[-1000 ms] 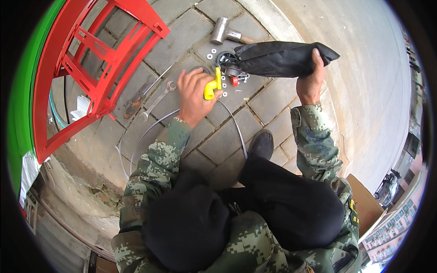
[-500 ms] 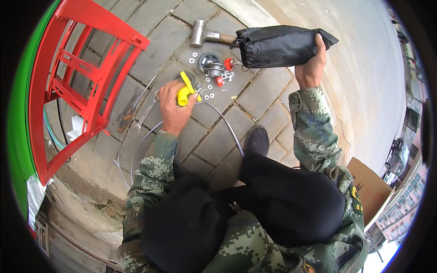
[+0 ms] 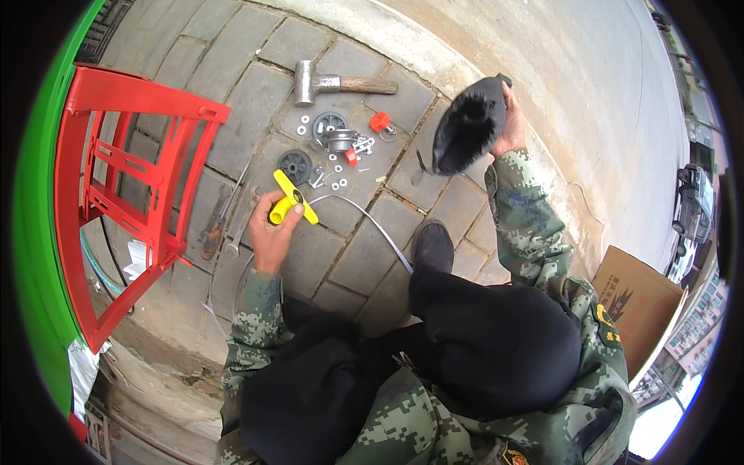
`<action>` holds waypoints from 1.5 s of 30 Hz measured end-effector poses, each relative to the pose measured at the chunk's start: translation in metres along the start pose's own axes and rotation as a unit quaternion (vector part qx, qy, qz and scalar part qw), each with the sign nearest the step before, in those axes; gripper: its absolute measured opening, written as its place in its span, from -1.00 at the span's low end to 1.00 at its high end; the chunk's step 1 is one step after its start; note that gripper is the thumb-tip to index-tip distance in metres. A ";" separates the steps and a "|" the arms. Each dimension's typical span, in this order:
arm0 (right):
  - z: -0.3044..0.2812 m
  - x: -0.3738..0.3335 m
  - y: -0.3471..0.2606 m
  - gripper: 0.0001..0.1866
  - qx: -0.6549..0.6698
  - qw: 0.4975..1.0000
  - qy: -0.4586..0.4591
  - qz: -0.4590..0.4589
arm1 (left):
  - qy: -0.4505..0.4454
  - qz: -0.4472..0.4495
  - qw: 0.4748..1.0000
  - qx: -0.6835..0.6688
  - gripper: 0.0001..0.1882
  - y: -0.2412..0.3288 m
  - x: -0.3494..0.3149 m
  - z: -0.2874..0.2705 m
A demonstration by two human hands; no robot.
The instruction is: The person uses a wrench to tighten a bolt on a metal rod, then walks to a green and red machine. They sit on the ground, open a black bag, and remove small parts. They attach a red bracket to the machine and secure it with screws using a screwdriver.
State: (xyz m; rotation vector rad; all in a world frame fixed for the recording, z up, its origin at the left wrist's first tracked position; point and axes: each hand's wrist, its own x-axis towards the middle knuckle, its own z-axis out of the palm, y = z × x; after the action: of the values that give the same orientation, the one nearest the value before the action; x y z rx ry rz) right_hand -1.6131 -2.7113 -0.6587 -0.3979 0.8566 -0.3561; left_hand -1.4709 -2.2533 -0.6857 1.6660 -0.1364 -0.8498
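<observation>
Between the thumb and fingers of my left hand [image 3: 271, 236] is a yellow plastic T-shaped handle [image 3: 284, 208] with a hollow round stem. A black drawstring bag [image 3: 451, 147] hangs from my right hand [image 3: 511, 128], which grips its far side. The bag's gathered mouth faces me, open and dark inside; its contents cannot be seen. Just beyond the yellow handle lies a black wheel [image 3: 294, 167] on the paving, beside bolts. A second wheel [image 3: 330, 124], a metal pulley-like wheel [image 3: 339, 141], a red knob [image 3: 380, 122] and several nuts [image 3: 336, 167] lie farther off.
A hammer [image 3: 364, 84] with a wooden handle lies at the far side. On the left stands a red metal frame [image 3: 139, 159], with a screwdriver [image 3: 213, 236] and wrench [image 3: 236, 236] near it. A pale strap [image 3: 381, 226] curves across the bricks. A cardboard box [image 3: 632, 298] stands right.
The bag has turned from lying sideways to showing its open mouth toward me. My left hand has drawn back slightly with the yellow handle. The view has shifted, revealing more of the hammer.
</observation>
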 end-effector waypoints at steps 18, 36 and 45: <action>-0.017 -0.009 0.014 0.19 -0.887 0.451 0.098 0.021 | -0.112 -0.124 0.983 0.078 -0.65 -0.001 -0.014 -0.015; 0.048 0.041 0.116 -0.76 -0.846 0.396 -0.264 -0.241 | -0.108 -0.121 0.986 0.029 -0.72 0.013 -0.027 -0.011; 0.064 0.035 0.096 -0.72 -0.753 0.595 -0.148 -0.241 | -0.110 0.079 0.944 0.301 -0.56 -0.006 -0.028 0.011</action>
State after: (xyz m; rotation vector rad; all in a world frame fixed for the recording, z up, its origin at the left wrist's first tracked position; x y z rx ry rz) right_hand -1.5283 -2.6320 -0.6895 -2.2702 0.4991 0.0631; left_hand -1.5000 -2.2460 -0.6787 2.0804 -0.7376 -0.9224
